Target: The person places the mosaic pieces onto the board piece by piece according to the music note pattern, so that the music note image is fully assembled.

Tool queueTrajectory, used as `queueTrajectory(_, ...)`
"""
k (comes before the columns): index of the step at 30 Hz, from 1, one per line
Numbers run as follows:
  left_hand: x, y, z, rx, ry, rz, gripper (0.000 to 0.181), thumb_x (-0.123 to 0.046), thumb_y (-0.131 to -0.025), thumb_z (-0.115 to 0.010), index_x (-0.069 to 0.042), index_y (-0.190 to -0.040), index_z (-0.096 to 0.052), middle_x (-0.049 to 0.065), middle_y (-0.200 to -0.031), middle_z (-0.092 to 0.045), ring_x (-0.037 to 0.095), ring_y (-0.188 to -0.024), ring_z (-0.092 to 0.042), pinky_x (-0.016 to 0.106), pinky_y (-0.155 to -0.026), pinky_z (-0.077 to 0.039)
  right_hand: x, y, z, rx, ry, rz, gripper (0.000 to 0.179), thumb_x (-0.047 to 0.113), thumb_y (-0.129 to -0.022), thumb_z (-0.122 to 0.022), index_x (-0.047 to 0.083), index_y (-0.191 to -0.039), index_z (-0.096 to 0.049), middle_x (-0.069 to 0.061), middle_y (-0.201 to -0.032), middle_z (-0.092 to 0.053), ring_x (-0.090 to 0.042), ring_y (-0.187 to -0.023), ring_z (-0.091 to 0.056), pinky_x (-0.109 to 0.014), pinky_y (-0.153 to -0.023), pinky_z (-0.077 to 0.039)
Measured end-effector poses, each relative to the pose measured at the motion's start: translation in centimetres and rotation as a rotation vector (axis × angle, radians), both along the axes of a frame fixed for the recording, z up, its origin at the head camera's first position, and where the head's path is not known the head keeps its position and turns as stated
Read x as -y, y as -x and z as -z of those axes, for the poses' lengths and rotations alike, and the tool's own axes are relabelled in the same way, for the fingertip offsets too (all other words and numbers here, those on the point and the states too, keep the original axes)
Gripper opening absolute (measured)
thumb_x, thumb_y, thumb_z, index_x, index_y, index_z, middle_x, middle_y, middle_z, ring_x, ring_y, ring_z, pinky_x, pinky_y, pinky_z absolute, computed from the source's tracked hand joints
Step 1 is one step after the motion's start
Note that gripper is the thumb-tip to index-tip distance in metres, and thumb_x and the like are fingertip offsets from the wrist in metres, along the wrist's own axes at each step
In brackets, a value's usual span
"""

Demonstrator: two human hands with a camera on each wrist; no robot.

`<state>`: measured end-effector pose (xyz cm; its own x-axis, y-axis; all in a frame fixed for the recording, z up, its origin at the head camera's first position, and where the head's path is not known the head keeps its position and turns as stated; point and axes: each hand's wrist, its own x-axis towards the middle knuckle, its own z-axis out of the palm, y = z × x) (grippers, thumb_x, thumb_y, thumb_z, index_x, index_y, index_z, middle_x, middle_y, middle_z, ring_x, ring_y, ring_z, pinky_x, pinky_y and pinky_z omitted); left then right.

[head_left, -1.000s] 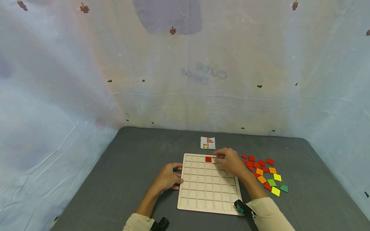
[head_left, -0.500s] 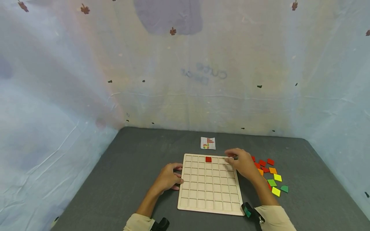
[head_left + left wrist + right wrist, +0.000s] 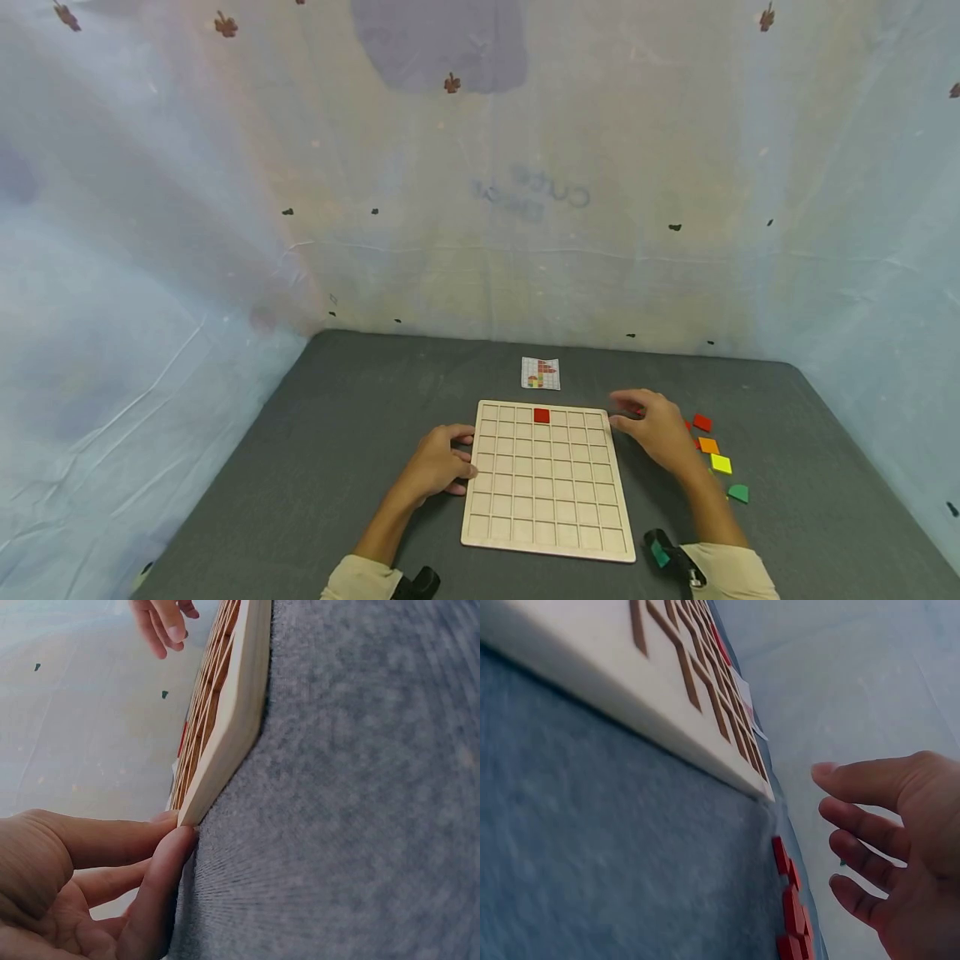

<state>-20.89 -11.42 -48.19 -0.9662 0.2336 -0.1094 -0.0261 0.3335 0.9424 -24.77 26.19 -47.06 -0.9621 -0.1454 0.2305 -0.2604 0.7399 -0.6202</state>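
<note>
Left hand (image 3: 437,460) pinches board (image 3: 544,507) at 9 o'clock edge. Right hand (image 3: 662,432), fingers parted, holding nothing I see, hangs off 1 o'clock corner; loose tiles (image 3: 702,423) lie nearer it, toward its 4 o'clock.

Right sleeve (image 3: 733,573): cream cloth, folded-looking cuff. Just beside that sleeve, handward: black wrist device (image 3: 654,537), green patch (image 3: 660,554), small silvery fitting (image 3: 695,581). Well left of it: left sleeve (image 3: 360,577), also cream; rounded black unit (image 3: 426,578).

A pale board (image 3: 546,508) is showing a grid pattern, its square tile (image 3: 542,415) is gleaming red, and loose tiles (image 3: 721,464) are showing red, orange, yellow and green.
</note>
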Motion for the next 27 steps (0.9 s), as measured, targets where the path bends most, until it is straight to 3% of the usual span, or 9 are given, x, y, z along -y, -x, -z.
queueTrajectory(17,-0.1,0.0,0.0,0.0,-0.003,-0.009,0.067,0.011,-0.081,-0.077,0.006,-0.145,-0.058,0.021,-0.134,-0.06,0.024,-0.099,-0.069,0.036,-0.056,-0.064,-2.5,-0.3,0.6,0.069,-0.043,0.002,0.051,0.011,-0.089,-0.085,0.0,-0.136,-0.069,-0.024,-0.13,-0.07,-0.048,-0.125,-0.061,-0.067,-0.102,-0.049)
queueTrajectory(27,0.0,-0.1,0.0,-0.006,-0.013,-0.003,0.067,0.011,-0.081,-0.078,0.006,-0.145,-0.057,0.021,-0.133,-0.06,0.024,-0.1,-0.068,0.037,-0.056,-0.064,-2.6,-0.1,1.2,0.07,-0.039,-0.02,0.046,0.007,-0.089,-0.084,-0.001,-0.133,-0.071,-0.02,-0.125,-0.074,-0.046,-0.124,-0.064,-0.065,-0.102,-0.052)
